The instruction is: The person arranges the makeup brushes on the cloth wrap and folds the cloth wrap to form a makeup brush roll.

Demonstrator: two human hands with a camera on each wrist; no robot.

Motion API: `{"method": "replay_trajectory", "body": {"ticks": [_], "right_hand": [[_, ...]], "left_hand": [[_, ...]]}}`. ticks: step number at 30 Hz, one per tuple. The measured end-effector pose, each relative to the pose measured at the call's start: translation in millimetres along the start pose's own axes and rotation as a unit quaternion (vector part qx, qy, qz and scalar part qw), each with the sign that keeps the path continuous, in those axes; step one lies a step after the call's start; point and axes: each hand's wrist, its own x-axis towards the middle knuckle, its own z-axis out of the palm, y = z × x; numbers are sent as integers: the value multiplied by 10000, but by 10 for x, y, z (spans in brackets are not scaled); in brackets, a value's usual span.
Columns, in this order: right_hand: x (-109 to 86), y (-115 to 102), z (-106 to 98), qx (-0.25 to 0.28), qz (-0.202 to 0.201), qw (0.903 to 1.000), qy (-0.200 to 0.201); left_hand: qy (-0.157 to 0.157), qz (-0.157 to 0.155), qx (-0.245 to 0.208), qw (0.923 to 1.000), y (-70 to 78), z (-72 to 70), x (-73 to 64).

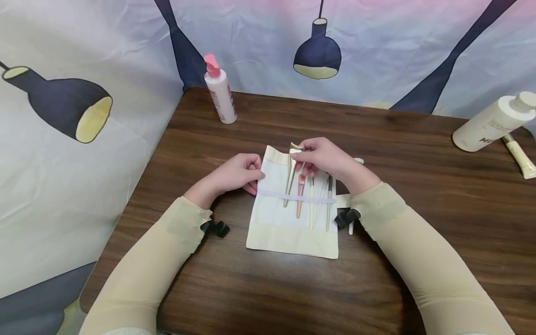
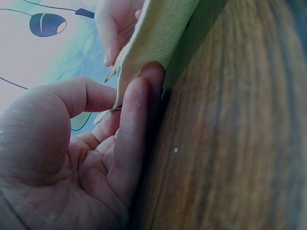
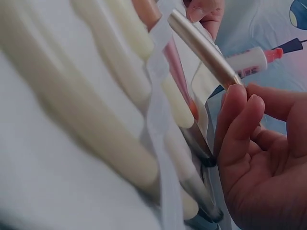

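A cream-and-white cloth brush roll (image 1: 289,239) lies unrolled on the table, crossed by a pale elastic band (image 1: 272,194). My left hand (image 1: 236,174) pinches the roll's left edge between thumb and fingers; in the left wrist view the cloth edge (image 2: 156,40) stands lifted there. With its fingertips my right hand (image 1: 328,156) holds a gold makeup brush (image 1: 290,179) near its head, over the roll's upper left. The brush's handle (image 3: 204,45) slants toward the band; whether it passes under cannot be told. Several slim brushes, including a pink one (image 1: 300,190), sit under the band.
A white bottle with a pink pump (image 1: 222,97) stands at the back left. At the right are a large white bottle (image 1: 485,128) and a cream tube (image 1: 520,158). A white stick (image 1: 351,228) lies beside the roll. A printed cloth (image 1: 259,37) hangs behind the table.
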Motion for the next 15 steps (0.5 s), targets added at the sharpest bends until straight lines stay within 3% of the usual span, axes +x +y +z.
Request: {"method": "replay_trajectory", "body": {"ticks": [8, 15], "right_hand": [[-30, 12, 62, -482, 92, 9977, -466], [-5, 4, 97, -1498, -28, 9845, -907]], "left_hand": [[28, 102, -59, 9999, 3, 1, -11], [29, 48, -100, 9999, -17, 5, -9]]}}
